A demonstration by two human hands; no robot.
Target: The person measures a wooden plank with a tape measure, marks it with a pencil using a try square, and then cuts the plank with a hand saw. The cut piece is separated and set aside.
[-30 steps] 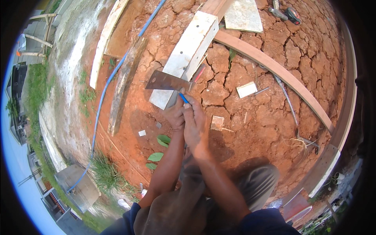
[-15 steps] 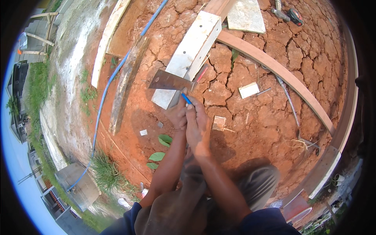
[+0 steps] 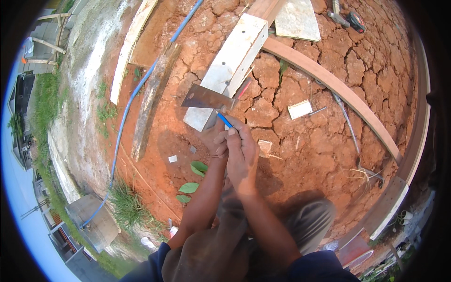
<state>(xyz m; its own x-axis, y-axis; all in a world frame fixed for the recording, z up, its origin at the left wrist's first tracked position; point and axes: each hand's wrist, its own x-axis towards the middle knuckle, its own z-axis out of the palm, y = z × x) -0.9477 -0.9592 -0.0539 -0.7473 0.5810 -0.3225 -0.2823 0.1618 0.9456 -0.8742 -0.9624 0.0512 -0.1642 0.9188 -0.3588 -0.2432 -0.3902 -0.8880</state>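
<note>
My right hand [image 3: 242, 148] is closed on a slim blue pencil-like stick [image 3: 224, 119], its thumb near the lower end. My left hand [image 3: 213, 140] is curled just behind it, partly hidden; what its fingers grip I cannot make out. The stick's upper tip is beside the right part of a rusty rectangular metal blade [image 3: 202, 96], which lies over a white-faced wooden beam [image 3: 230, 52] with holes. A thin red stick [image 3: 244, 88] shows beside the beam, past the blade.
Long planks [image 3: 329, 77] and weathered boards [image 3: 152, 108], a blue hose [image 3: 121, 131], a hammer [image 3: 337, 18], a tape measure [image 3: 355, 22], a long metal tool [image 3: 346, 120], wood scraps [image 3: 299, 108] and a white board [image 3: 297, 17] lie on cracked red soil.
Both hands and the blue stick have shifted slightly rightward. My right hand's fingers have risen a little along the stick. The surrounding scene also shifts slightly in view.
</note>
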